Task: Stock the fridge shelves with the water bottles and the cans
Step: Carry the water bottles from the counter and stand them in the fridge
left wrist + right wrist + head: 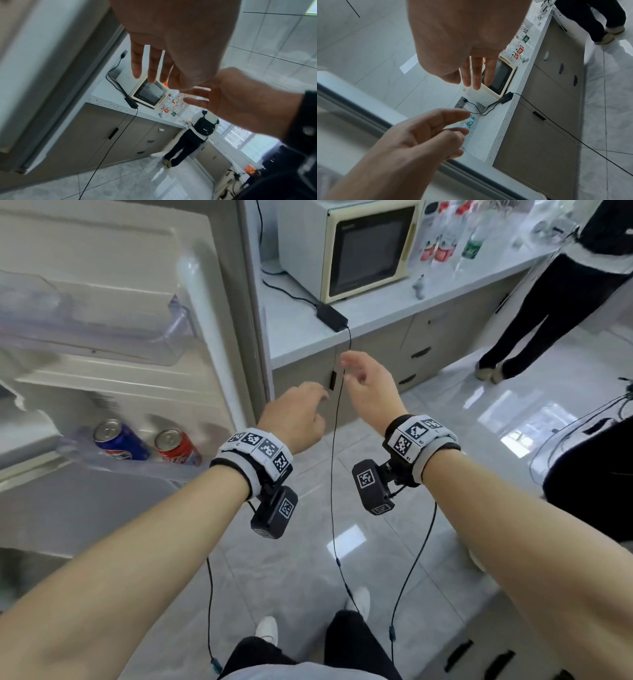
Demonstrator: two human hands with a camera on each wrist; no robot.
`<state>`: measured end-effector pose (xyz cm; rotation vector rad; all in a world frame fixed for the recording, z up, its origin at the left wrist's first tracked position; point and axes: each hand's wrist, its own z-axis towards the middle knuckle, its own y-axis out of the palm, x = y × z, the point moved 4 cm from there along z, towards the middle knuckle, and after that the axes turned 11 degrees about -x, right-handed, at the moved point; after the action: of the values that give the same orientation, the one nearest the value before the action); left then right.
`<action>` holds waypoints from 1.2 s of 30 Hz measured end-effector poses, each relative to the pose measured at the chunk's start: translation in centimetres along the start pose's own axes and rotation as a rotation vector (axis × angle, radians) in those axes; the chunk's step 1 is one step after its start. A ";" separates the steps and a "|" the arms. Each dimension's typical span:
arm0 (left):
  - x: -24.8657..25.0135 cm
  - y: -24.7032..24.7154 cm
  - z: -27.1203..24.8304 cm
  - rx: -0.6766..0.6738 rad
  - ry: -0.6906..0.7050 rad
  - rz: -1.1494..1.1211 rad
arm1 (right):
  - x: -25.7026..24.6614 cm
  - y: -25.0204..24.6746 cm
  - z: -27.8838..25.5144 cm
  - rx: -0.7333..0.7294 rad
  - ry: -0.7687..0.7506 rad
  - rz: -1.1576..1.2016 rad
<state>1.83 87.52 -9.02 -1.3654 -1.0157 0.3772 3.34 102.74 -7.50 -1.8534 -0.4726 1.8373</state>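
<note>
A blue can point(120, 440) and a red can point(176, 447) stand side by side in the lower door shelf of the open fridge door point(212, 313). Several water bottles point(445, 234) with red and green labels stand on the counter beside the microwave point(363, 248). My left hand point(301, 412) and right hand point(366, 378) hang in the air between the fridge door and the counter, both empty with loosely spread fingers. The left wrist view shows the left hand point(154, 60) open; the right wrist view shows the right hand point(474, 70) open too.
A grey counter point(376, 313) with drawers runs to the right. A black power adapter point(332, 316) lies at its edge and its cable point(337, 422) hangs down between my hands. Another person point(565, 285) stands at the counter farther right. An upper door shelf point(102, 337) holds nothing.
</note>
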 end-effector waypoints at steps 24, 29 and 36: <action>-3.3 -2.4 29.3 0.304 -0.261 -0.312 | 11.9 -10.1 28.5 -0.090 -0.135 0.025; -7.7 -5.0 35.8 0.374 -0.320 -0.344 | 10.7 -9.9 37.2 -0.111 -0.174 0.021; -13.7 -7.5 43.0 0.438 -0.430 -0.404 | 10.3 -7.6 48.0 -0.147 -0.203 0.036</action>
<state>-41.28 102.45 -12.29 -0.6738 -1.4310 0.5611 -43.32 119.38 -10.72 -1.7858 -0.6656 2.0761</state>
